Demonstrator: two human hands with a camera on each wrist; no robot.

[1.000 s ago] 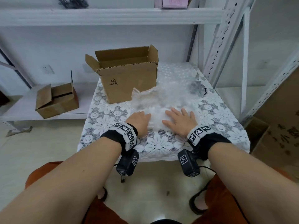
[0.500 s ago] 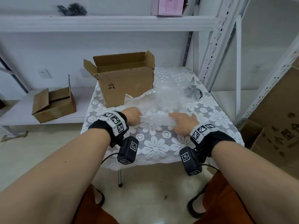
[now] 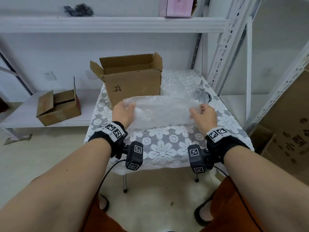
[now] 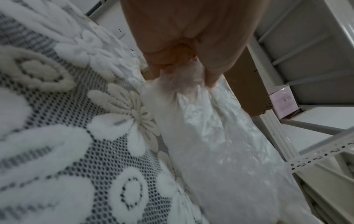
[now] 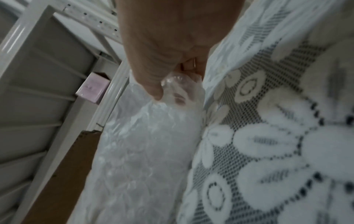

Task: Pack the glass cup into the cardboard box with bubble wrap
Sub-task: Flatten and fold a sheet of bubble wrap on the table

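Both hands hold a sheet of bubble wrap [image 3: 160, 113] stretched between them, lifted just over the middle of the lace-covered counter [image 3: 167, 148]. The left hand [image 3: 122, 113] pinches one end with curled fingers [image 4: 212, 75]; the right hand [image 3: 203, 115] pinches the other. The open cardboard box [image 3: 132, 81] stands at the far left corner. I cannot make out the glass cup.

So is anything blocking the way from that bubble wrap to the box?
Nothing visible. The bubble wrap, held by the left hand and right hand, is just before the box, whose top is open.
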